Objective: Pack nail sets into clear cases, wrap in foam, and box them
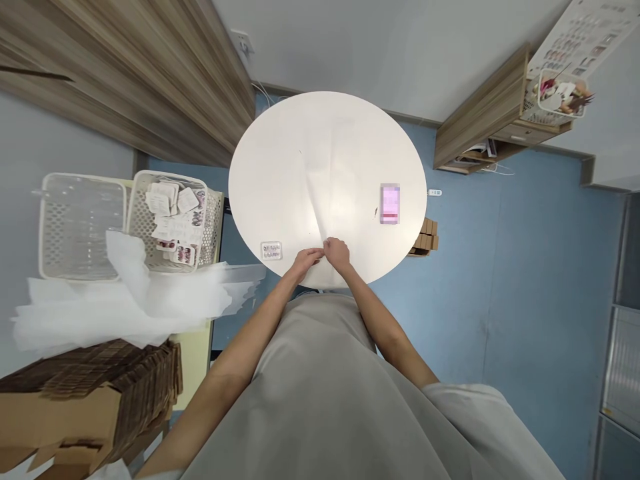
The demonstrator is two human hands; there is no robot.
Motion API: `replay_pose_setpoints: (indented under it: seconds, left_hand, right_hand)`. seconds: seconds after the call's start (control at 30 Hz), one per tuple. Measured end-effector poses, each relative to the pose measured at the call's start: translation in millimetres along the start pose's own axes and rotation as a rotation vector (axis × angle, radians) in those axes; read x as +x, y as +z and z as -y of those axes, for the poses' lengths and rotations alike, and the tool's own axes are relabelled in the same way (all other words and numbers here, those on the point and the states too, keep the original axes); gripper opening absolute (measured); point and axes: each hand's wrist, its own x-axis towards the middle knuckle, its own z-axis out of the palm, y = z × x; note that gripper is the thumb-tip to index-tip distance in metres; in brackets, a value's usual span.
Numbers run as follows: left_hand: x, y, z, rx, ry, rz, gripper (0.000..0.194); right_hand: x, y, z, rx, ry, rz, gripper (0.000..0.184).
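Note:
Both my hands meet at the near edge of a round white table (325, 140). My left hand (306, 259) and my right hand (338, 252) have their fingers pinched together on the near edge of a thin clear sheet (315, 193) that lies across the table and is hard to see. A small flat packet (271, 251) with a pink pattern lies on the table just left of my left hand. A phone (390, 203) with a pink screen lies to the right.
On the left stand two white baskets, one empty (80, 223), one (173, 220) with several packets. White foam sheets (125, 300) and stacked flat cardboard (90, 393) lie nearer. Small brown boxes (427, 237) sit under the table's right edge. A wooden shelf (493, 113) stands far right.

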Motion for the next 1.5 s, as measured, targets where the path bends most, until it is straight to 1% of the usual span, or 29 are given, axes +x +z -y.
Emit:
replay_pose_setpoints:
  seconds: [0.07, 0.1, 0.13, 0.17, 0.23, 0.3, 0.37, 0.47, 0.53, 0.63, 0.7, 0.73, 0.8, 0.87, 0.97, 1.03, 1.13, 1.23, 1.3, 1.37, 1.43, 1.5]
  left_hand:
    - [5, -1.7, 0, -0.11, -0.077, -0.092, 0.041]
    - [8, -1.6, 0, -0.165, -0.131, -0.115, 0.044]
    - [10, -0.8, -1, -0.21, -0.19, -0.109, 0.047]
    - [11, 0.9, -1, -0.244, -0.246, -0.072, 0.051]
    - [12, 6.6, -3, -0.284, -0.317, 0.063, 0.06]
    - [10, 15.0, -5, -0.309, -0.343, 0.201, 0.072]
    - [7, 24.4, -7, -0.351, -0.345, 0.306, 0.083]
    - [3, 35.3, -10, -0.428, -0.346, 0.381, 0.089]
    - [3, 37.1, -12, -0.45, -0.337, 0.385, 0.08]
    - [5, 30.1, -15, -0.438, -0.273, 0.318, 0.048]
    - [7, 21.0, -18, -0.428, -0.195, 0.24, 0.034]
    - [8, 15.9, -19, -0.419, -0.152, 0.191, 0.033]
    - [9, 5.8, -20, -0.365, -0.084, 0.077, 0.037]
    - [10, -3.2, -21, -0.254, -0.032, -0.053, 0.043]
    - [13, -14.0, -22, -0.062, 0.029, -0.221, 0.047]
    - [15, -19.7, -23, 0.027, 0.068, -0.289, 0.047]
    - [19, -27.3, -26, 0.158, 0.108, -0.329, 0.04]
    - [21, -35.9, -30, 0.312, 0.134, -0.35, 0.027]
    - [21, -44.7, -33, 0.428, 0.191, -0.363, 0.023]
    - [18, -57.9, -35, 0.591, 0.285, -0.387, 0.03]
    - [14, -75.9, -36, 0.789, 0.372, -0.403, 0.046]
    - [8, -96.7, -34, 0.966, 0.41, -0.364, 0.061]
  right_hand:
    - [-4, -3, 1, -0.068, -0.056, 0.004, 0.03]
    - [-6, -4, 3, -0.091, -0.081, 0.005, 0.029]
    - [-9, -5, 5, -0.109, -0.101, 0.003, 0.028]
    - [-12, -6, 7, -0.121, -0.12, -0.002, 0.027]
    - [-18, -10, 12, -0.111, -0.159, -0.024, 0.025]
    - [-24, -16, 13, -0.033, -0.201, -0.066, 0.027]
    - [-29, -26, 10, 0.109, -0.246, -0.123, 0.028]
    - [-33, -42, -5, 0.387, -0.293, -0.217, 0.026]
    - [-32, -53, -21, 0.573, -0.276, -0.259, 0.027]
    - [-28, -61, -48, 0.763, -0.184, -0.305, 0.029]
    - [-24, -60, -68, 0.813, -0.113, -0.322, 0.029]
    - [-21, -58, -77, 0.821, -0.081, -0.323, 0.029]
    - [-15, -50, -93, 0.809, -0.025, -0.311, 0.029]
    - [-10, -40, -105, 0.77, 0.023, -0.283, 0.03]
    - [-2, -26, -114, 0.684, 0.079, -0.226, 0.03]
    - [2, -20, -114, 0.631, 0.094, -0.201, 0.03]
    - [6, -15, -110, 0.6, 0.111, -0.203, 0.032]
    - [9, -15, -104, 0.612, 0.126, -0.209, 0.032]
    - [11, -15, -101, 0.622, 0.127, -0.206, 0.029]
    - [13, -17, -100, 0.62, 0.132, -0.21, 0.027]
    - [16, -19, -100, 0.601, 0.147, -0.224, 0.025]
    - [19, -21, -100, 0.586, 0.176, -0.249, 0.023]
